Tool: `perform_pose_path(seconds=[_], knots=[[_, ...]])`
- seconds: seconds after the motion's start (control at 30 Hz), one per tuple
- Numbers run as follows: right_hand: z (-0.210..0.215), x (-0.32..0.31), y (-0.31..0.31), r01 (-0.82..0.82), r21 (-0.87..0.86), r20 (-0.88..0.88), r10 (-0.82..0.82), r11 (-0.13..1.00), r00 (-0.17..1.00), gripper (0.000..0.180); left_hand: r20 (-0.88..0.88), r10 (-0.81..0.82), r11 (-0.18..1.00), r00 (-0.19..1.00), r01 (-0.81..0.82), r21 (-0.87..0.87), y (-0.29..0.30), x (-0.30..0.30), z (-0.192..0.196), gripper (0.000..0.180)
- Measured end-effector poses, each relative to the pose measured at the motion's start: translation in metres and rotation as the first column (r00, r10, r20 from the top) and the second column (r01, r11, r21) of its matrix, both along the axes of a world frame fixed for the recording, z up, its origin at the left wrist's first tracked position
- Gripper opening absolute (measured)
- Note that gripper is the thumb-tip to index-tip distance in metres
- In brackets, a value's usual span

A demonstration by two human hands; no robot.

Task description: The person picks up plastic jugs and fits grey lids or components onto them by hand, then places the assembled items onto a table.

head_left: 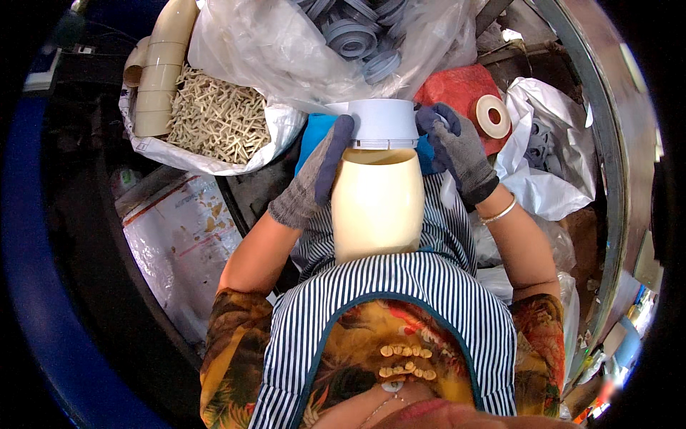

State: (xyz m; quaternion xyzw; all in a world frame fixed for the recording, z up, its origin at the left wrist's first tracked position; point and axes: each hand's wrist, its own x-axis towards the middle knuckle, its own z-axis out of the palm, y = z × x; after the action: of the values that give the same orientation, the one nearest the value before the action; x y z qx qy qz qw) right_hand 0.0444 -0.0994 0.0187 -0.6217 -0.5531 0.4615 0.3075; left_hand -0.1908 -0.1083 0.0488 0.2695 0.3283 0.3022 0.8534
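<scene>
Head view: pale grey collar sat just over open mouth of cream jar, jar in lap, base toward striped apron. Couldn't tell if collar touched rim. Judgement: collar needed holding square to mouth, pressure even both sides. Left gloved hand gripped collar's left side, some fingers hidden. Right gloved hand gripped right side, fingers curled, forearms angled inward.

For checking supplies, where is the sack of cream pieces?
In the head view, the sack is at upper left, left of the left hand, beside the clear bag of grey parts.
</scene>
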Motion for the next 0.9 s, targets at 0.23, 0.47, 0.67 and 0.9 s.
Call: perform_pose_path(seconds=[0.23, 0.47, 0.67, 0.9], knots=[[0.004, -0.006, -0.005, 0.018, 0.027, -0.020, -0.017, 0.999, 1.000, 0.030, -0.088, -0.003, 0.986, 0.996, 0.017, 0.165, 0.001, -0.001, -0.006, 0.077], [-0.003, -0.010, -0.013, 0.042, 0.202, 0.067, -0.057, 0.978, 0.996, 0.019, -0.315, -0.007, 0.932, 0.949, 0.120, 0.341, 0.008, -0.008, -0.037, 0.068], [-0.009, -0.012, -0.020, 0.045, 0.238, 0.065, -0.062, 0.970, 0.996, 0.036, -0.249, 0.019, 0.983, 0.968, 0.028, 0.181, 0.002, -0.002, -0.017, 0.059], [-0.024, 0.001, -0.025, 0.008, 0.203, -0.077, 0.008, 0.979, 0.997, 0.038, -0.442, 0.042, 0.936, 0.896, 0.120, 0.332, -0.013, 0.002, -0.011, 0.053]])
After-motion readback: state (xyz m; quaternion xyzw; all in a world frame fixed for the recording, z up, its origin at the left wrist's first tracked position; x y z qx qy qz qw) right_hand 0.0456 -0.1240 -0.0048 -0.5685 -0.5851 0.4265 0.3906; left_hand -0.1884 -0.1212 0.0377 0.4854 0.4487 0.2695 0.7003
